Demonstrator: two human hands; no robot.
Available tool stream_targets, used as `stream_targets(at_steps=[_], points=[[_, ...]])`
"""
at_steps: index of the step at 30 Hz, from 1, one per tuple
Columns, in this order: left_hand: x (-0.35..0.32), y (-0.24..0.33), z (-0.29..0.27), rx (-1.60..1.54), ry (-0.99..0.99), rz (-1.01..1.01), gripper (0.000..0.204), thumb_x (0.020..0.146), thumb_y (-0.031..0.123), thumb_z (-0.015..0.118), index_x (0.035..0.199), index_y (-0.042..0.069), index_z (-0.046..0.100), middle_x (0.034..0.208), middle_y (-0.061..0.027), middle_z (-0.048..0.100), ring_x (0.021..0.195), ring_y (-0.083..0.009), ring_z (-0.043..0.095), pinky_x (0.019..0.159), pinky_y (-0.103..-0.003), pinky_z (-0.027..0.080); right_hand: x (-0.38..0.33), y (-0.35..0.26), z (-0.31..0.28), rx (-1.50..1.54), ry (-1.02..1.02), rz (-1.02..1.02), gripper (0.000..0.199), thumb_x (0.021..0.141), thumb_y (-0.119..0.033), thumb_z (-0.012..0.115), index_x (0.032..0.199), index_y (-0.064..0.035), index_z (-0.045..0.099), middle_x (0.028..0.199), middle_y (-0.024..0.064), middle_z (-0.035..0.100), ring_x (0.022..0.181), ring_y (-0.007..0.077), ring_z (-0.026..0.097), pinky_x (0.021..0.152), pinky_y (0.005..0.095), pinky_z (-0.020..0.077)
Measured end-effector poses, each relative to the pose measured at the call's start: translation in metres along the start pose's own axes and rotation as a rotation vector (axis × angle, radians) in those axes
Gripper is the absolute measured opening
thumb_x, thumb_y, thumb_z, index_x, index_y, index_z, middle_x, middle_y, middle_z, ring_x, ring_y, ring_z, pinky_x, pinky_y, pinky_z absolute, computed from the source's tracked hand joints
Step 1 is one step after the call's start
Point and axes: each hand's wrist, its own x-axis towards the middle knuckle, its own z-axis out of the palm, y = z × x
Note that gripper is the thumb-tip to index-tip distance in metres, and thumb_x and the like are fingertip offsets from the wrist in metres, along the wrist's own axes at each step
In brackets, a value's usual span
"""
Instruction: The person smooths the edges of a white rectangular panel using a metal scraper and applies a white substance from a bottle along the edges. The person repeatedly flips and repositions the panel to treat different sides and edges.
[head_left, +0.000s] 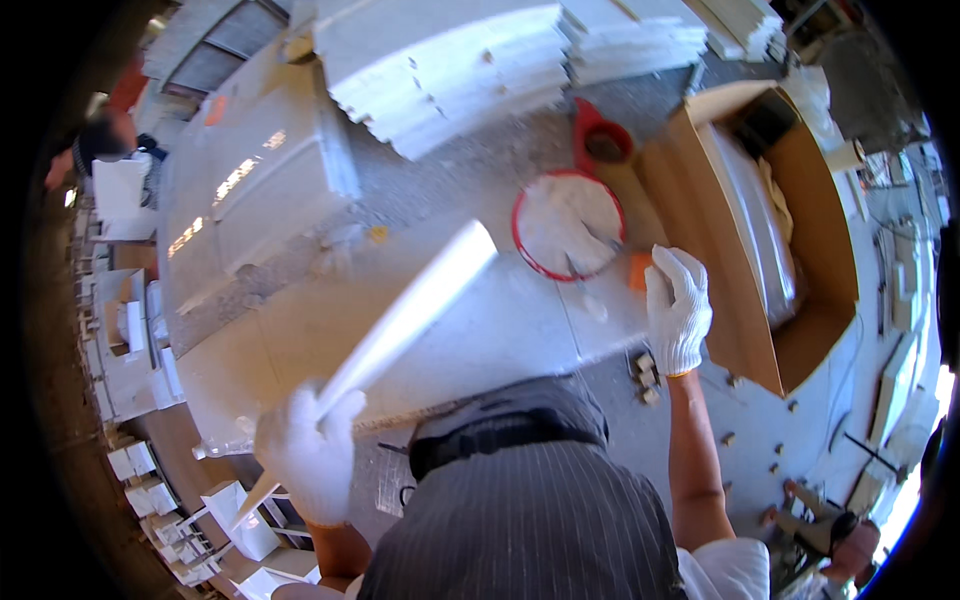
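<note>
Grasps a tapered white bar (410, 315) in the left hand (308, 450), slanting ahead to its right. Curls the right hand (680, 308) beside an orange piece (638, 272); cannot tell if gripping it. Has a red-rimmed bowl (516, 232) ahead-left of that hand, an open carton (715, 290) rightward.

Stacked white panels (440, 70), a cardboard box (715, 270) (open).

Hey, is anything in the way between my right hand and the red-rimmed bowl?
Yes, an orange piece, right by your right hand on the side toward the bowl. Whether your hand is holding it, I can't tell.
</note>
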Motion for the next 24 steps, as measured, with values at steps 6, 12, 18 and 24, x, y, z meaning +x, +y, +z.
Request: stream_targets(at_steps=[6,12,18,24], points=[[0.008,0.003,-0.001,-0.085,-0.044,0.005,0.029,0.073,0.022,0.079,0.093,0.004,0.070,0.078,-0.0142,0.068,0.071,-0.0297,0.063,0.066,-0.039,0.048,-0.106,0.020,0.022,0.119,-0.231,0.397,0.037,0.076,-0.020,0.078,0.111,-0.0117,0.067,0.116,0.0124,0.062,0.091,0.0294,0.067,0.074,0.0359,0.0550],[0.009,0.006,-0.007,-0.121,-0.067,-0.026,0.029,0.073,0.020,0.079,0.096,0.003,0.070,0.079,-0.0135,0.067,0.073,-0.0282,0.064,0.067,-0.038,0.049,-0.106,0.008,0.069,0.088,-0.078,0.236,0.049,0.074,-0.024,0.080,0.119,-0.0110,0.062,0.117,0.0143,0.060,0.093,0.0320,0.066,0.078,0.0386,0.0539],[0.007,-0.001,-0.005,-0.116,-0.031,0.054,0.028,0.073,0.020,0.079,0.094,0.003,0.070,0.077,-0.0130,0.067,0.070,-0.0283,0.062,0.067,-0.038,0.049,-0.086,-0.024,0.013,0.522,-0.318,0.562,0.042,0.081,-0.016,0.076,0.119,-0.0073,0.060,0.116,0.0129,0.065,0.099,0.0224,0.066,0.085,0.0336,0.0513],[0.004,-0.003,-0.005,-0.126,-0.007,0.089,0.027,0.072,0.020,0.079,0.091,0.003,0.069,0.077,-0.0136,0.066,0.069,-0.0294,0.062,0.066,-0.037,0.048,0.014,-0.069,-0.039,0.625,-0.303,0.063,0.042,0.086,-0.007,0.073,0.125,-0.0042,0.058,0.114,0.0131,0.065,0.102,0.0226,0.063,0.091,0.0340,0.0488]])
